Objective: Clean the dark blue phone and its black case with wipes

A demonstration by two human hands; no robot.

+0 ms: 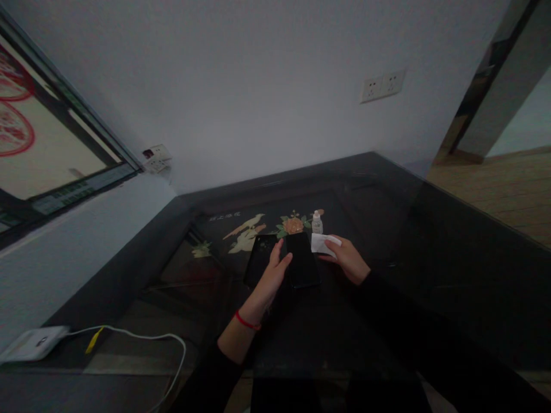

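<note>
My left hand (275,272), with a red string round the wrist, rests with its fingers laid on the left edge of a black phone (303,261) lying flat on the dark table (387,241). A second black object, a phone case or phone back (259,258), lies just left of that hand. My right hand (346,258) is closed on a folded white cloth or paper (322,243), right of the phone. Behind the cloth stands a small white bottle (317,222).
The table top carries an inlaid picture of birds and a flower (294,225). A white box (32,343) with a white cable (142,335) sits at the near left. Wall sockets (382,86) are above, a window (47,143) on the left.
</note>
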